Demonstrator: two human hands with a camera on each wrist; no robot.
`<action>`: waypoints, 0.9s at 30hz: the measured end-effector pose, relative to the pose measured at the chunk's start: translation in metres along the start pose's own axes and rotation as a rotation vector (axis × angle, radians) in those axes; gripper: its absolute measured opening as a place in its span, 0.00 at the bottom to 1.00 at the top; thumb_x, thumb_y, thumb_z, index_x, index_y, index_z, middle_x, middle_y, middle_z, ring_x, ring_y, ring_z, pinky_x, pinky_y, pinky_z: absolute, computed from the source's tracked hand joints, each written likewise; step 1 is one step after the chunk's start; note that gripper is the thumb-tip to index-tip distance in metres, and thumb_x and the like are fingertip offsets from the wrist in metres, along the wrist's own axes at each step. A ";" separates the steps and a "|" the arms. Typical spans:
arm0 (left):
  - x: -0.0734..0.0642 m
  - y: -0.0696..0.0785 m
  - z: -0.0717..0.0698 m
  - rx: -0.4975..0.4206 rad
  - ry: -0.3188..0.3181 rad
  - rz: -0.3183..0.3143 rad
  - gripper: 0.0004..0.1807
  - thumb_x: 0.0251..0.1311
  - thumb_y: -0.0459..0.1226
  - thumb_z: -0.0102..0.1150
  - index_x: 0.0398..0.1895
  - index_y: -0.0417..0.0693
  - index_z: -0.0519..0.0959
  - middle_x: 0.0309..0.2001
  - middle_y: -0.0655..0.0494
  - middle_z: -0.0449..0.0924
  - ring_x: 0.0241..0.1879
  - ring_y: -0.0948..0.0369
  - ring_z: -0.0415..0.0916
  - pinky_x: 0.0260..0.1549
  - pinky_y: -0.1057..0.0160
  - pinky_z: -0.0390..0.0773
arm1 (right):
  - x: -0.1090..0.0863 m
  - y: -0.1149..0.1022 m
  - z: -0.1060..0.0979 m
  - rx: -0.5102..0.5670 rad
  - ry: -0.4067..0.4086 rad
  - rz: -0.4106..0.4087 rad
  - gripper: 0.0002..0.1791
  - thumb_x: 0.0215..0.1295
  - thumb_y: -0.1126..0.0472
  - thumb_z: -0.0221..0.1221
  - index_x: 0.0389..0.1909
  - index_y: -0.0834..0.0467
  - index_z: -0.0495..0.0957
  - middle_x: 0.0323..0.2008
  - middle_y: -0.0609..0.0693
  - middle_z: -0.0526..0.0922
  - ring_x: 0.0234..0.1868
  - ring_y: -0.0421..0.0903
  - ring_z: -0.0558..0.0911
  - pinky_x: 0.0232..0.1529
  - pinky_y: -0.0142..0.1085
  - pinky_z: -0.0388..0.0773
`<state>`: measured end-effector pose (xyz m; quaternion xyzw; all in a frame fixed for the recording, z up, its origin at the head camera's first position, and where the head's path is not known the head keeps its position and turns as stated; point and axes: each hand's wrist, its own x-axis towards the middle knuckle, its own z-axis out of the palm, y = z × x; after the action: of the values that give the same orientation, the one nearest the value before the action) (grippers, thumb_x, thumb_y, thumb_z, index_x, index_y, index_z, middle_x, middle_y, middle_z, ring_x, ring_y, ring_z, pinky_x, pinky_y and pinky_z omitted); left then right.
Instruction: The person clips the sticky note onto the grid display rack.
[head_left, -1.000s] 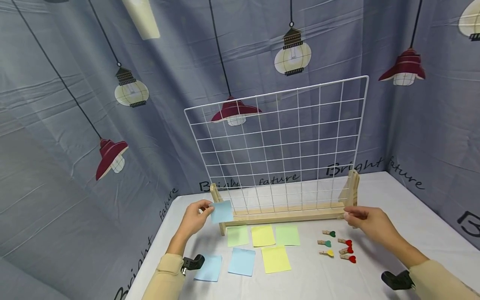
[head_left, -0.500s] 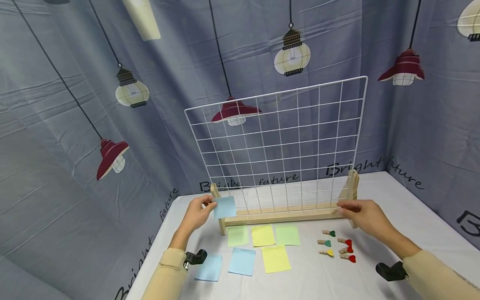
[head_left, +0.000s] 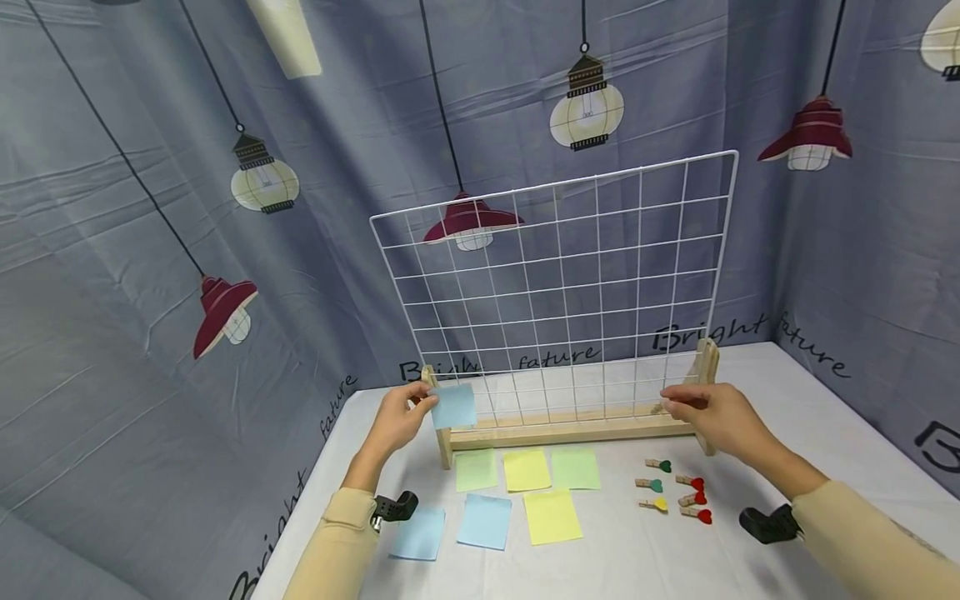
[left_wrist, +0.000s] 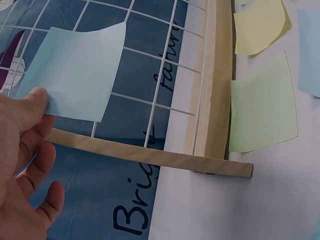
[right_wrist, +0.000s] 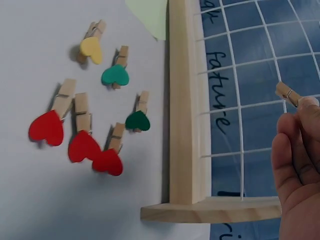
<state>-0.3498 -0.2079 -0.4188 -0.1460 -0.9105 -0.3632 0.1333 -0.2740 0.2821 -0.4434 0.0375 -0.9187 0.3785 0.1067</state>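
Observation:
My left hand point(head_left: 396, 421) pinches a blue sticky note point(head_left: 454, 406) by its left edge, in front of the lower left of the white wire grid point(head_left: 562, 275). In the left wrist view the note point(left_wrist: 80, 75) overlaps the wires, with thumb on its corner and the other fingers loosely bent. My right hand point(head_left: 716, 414) is at the grid's lower right. Between its thumb and finger it pinches a small wooden clothespin point(right_wrist: 287, 93), whose free end points away from the fingertips. The fingers cover the clothespin's other end.
A wooden base point(head_left: 577, 431) supports the grid. Before it lie green, yellow and blue sticky notes point(head_left: 483, 522) on the white table point(head_left: 615, 567). Several clothespins with red, green and yellow hearts point(head_left: 696, 484) lie at the right. A curtain point(head_left: 337, 167) hangs behind.
The left hand has raised the blue sticky note slightly and shifted it right. The right hand has moved left and up with the clothespin. The things on the table have stayed put.

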 end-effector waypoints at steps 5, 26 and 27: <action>0.005 0.005 -0.002 0.000 -0.008 0.013 0.07 0.71 0.39 0.62 0.45 0.49 0.86 0.38 0.55 0.83 0.43 0.58 0.76 0.44 0.56 0.72 | 0.007 -0.010 -0.002 0.013 -0.018 -0.008 0.22 0.73 0.53 0.63 0.60 0.63 0.82 0.57 0.67 0.84 0.51 0.62 0.85 0.47 0.50 0.85; 0.009 0.017 0.004 -0.019 0.020 0.021 0.10 0.71 0.40 0.62 0.49 0.47 0.86 0.37 0.56 0.83 0.43 0.58 0.77 0.44 0.57 0.72 | 0.019 -0.038 -0.002 0.048 -0.030 -0.073 0.20 0.74 0.56 0.62 0.60 0.63 0.81 0.52 0.64 0.87 0.48 0.57 0.87 0.45 0.47 0.86; 0.010 0.018 0.004 -0.017 0.022 0.025 0.10 0.71 0.40 0.63 0.49 0.47 0.86 0.37 0.56 0.83 0.43 0.57 0.77 0.44 0.57 0.73 | 0.020 -0.039 -0.002 0.044 -0.032 -0.076 0.20 0.74 0.56 0.61 0.60 0.63 0.81 0.53 0.63 0.87 0.48 0.57 0.87 0.45 0.46 0.86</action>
<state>-0.3531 -0.1908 -0.4070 -0.1547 -0.9040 -0.3705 0.1465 -0.2871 0.2560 -0.4103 0.0805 -0.9097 0.3935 0.1056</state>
